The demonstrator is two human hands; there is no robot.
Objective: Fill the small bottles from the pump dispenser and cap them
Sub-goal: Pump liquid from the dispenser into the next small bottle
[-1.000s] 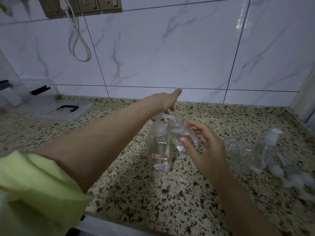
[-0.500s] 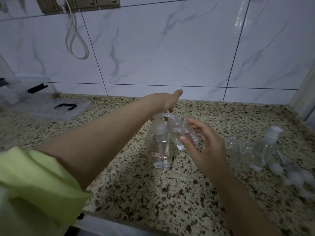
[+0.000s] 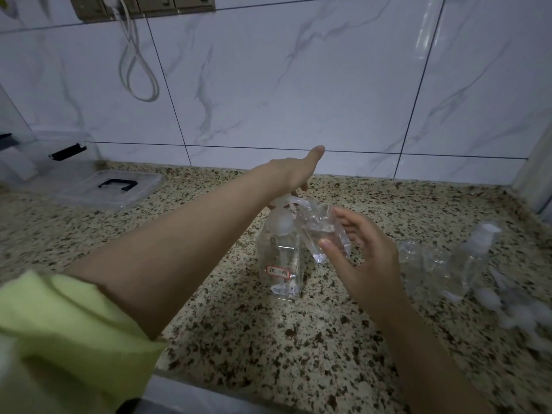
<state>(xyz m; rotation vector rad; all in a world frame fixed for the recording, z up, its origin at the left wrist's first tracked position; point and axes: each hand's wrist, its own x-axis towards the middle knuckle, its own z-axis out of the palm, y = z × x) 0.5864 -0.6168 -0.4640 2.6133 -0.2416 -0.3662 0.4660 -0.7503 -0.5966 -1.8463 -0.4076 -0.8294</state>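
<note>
A clear pump dispenser (image 3: 280, 258) with a red-edged label stands mid-counter. My left hand (image 3: 294, 171) presses flat on its white pump head, fingers straight and pointing at the wall. My right hand (image 3: 358, 255) grips a small clear bottle (image 3: 325, 234), tilted, with its mouth under the spout; some liquid shows inside. To the right stand two open small bottles (image 3: 410, 258) and a capped one (image 3: 475, 258). Loose white caps (image 3: 513, 309) lie at the far right, blurred.
A clear plastic box lid (image 3: 107, 189) with a black handle lies at the back left beside a clear container (image 3: 35, 156). A white cable (image 3: 134, 64) hangs from wall sockets. The speckled stone counter (image 3: 268, 339) ends at a front edge below my arms.
The pump head has gone down a little under my left hand. My right hand keeps the small bottle at the spout. The view has shifted slightly.
</note>
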